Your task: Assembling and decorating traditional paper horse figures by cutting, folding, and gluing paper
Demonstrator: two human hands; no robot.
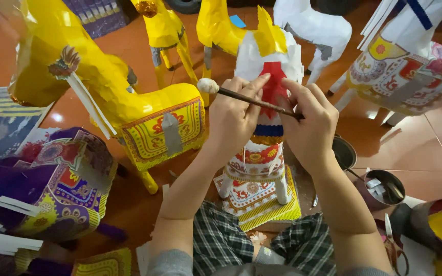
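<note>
Gripping a thin brown glue stick (254, 101) near its tip, the right hand (310, 125) is closing its fingers around the shaft, which is running leftward to a pale blob at the far end. The left hand (234, 115) is pressing its thumb and fingertips against a red paper strip (273, 84) on the chest of a white paper horse (262, 128), so it is closed on the paper, not open. The horse is standing upright between the person's knees on a stack of patterned sheets (262, 207) on the floor (420, 148). A yellow paper horse (113, 87) is standing just left; a small metal cup (384, 188) is sitting near the right forearm.
</note>
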